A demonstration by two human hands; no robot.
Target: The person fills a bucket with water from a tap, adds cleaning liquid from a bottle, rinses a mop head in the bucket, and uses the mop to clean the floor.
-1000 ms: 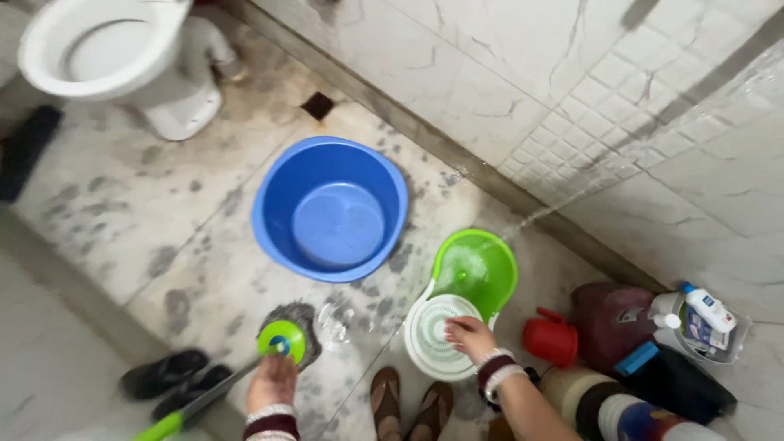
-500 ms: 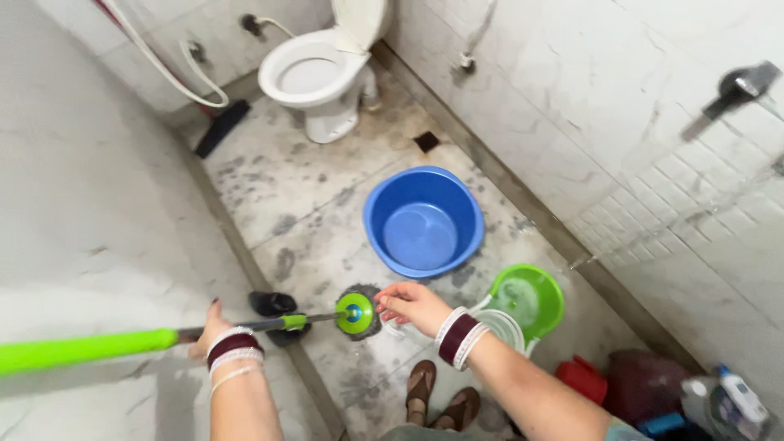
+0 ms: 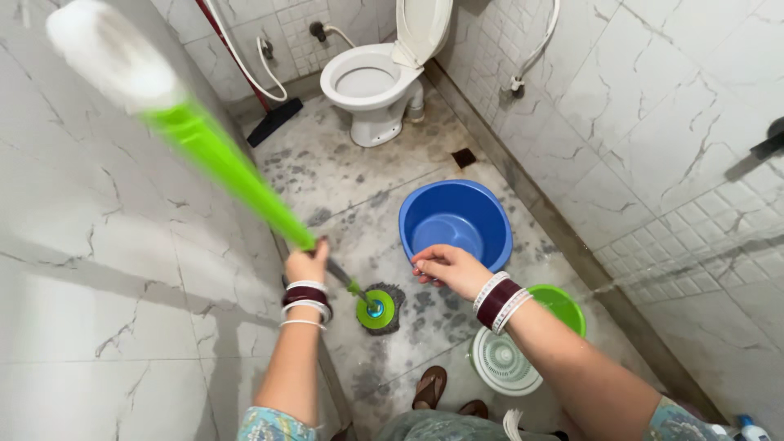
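Left hand [image 3: 307, 265] closed around the mop handle [image 3: 220, 163], long axis slanting up-left from the mop head [image 3: 376, 309] on the floor. Right hand [image 3: 445, 268] empty, loosely curled, hovering right of mop head, near blue basin [image 3: 490, 214].

pretty clearly a home bathroom. there's a white ceramic toilet with its lid up [image 3: 377, 86] at the far end, white marble-look wall tiles [image 3: 653, 106] all around, a wet, stained grey tiled floor [image 3: 327, 175] with a small dark square floor drain [image 3: 464, 158], a white flexible spray hose [image 3: 535, 49] hanging on the wall, and a round blue plastic tub [image 3: 455, 222].
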